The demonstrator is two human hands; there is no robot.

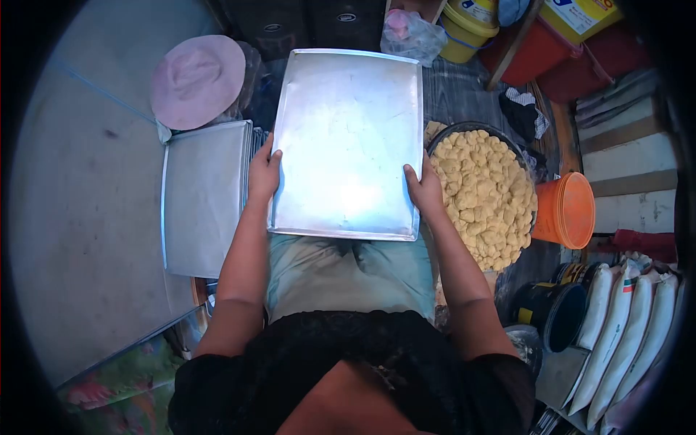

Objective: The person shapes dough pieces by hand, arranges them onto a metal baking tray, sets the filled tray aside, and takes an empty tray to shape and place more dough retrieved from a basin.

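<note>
A shiny metal baking tray [348, 138] with a low raised rim lies in front of me, its near edge over my lap. My left hand [264, 174] grips its left side, thumb on the rim and fingers hidden underneath. On the opposite side, my right hand [425, 190] holds the right rim the same way. Nothing lies on the tray's surface. Just right of my right hand stands a wide dark round tub [523, 152] heaped with yellowish dough pieces [482, 196]. To the left of my left hand is a stack of similar metal trays [206, 196].
A pink hat [199, 81] sits behind the tray stack. An orange bucket [569, 210], a dark bucket [557, 315] and several white filled sacks [627, 326] line the right. Yellow tubs [467, 29] and red containers [522, 54] stand at the back right. A large pale board [94, 210] fills the left.
</note>
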